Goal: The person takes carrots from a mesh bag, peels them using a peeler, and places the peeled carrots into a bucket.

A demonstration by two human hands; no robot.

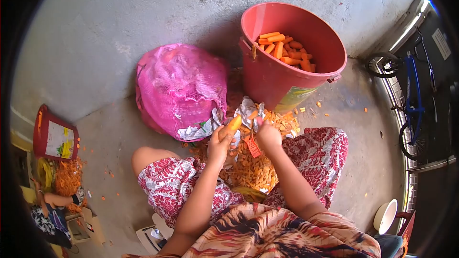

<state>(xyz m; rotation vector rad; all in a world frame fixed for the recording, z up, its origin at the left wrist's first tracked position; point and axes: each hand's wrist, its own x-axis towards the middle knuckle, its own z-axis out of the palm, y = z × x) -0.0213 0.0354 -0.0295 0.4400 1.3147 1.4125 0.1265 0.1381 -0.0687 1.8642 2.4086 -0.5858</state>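
Note:
My left hand (221, 143) is closed around a carrot (233, 125), which points up and to the right. Just to its right, my right hand (267, 136) grips a tool with a pinkish handle (259, 121); the blade is too small to make out. Below and between the hands, an orange slotted plastic piece (252, 146) lies over a heap of carrot peelings (253, 169) between my knees. Crumpled printed paper (247, 110) sticks out at the heap's upper edge. The carrot and the tool are apart.
A large red bucket (287, 83) holding carrots (282, 48) stands by the wall, beside a pink mesh sack (181, 88). At left are a smaller red bucket (43, 136), shredded peelings (69, 179) and another person's arm (57, 199). A bicycle (413, 100) and white basin (385, 217) are at right.

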